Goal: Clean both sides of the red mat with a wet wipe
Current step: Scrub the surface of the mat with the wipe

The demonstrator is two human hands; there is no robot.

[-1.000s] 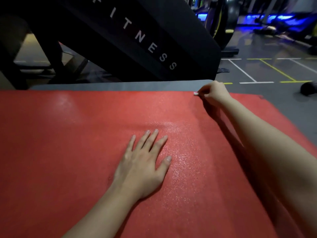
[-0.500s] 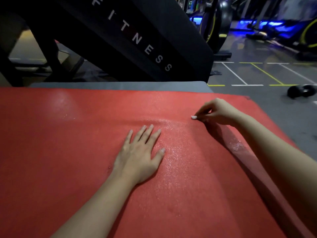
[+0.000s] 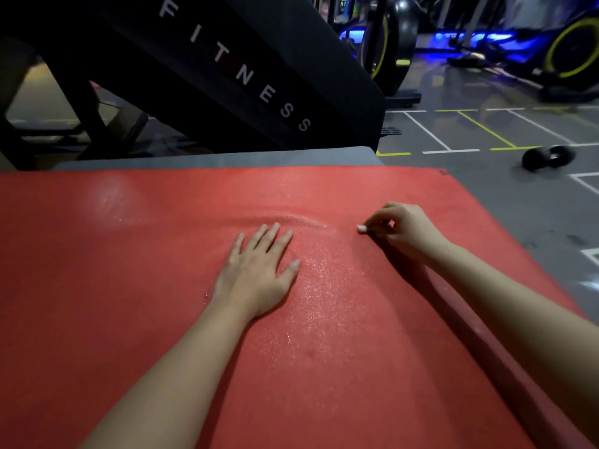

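Pinning red mat (image 3: 129, 286) flat, left hand (image 3: 256, 273) spread | right hand (image 3: 402, 231) pinches folded edge, likely to flip it

The person's left hand (image 3: 256, 273) and right hand (image 3: 405, 231) are bare, with slim fingers and short, rounded nails in a pale, whitish finish. That finish shows most clearly on the right thumb. The left forearm (image 3: 181, 367) and right forearm (image 3: 518, 306) are bare too, from the wrists to the view's lower edge.
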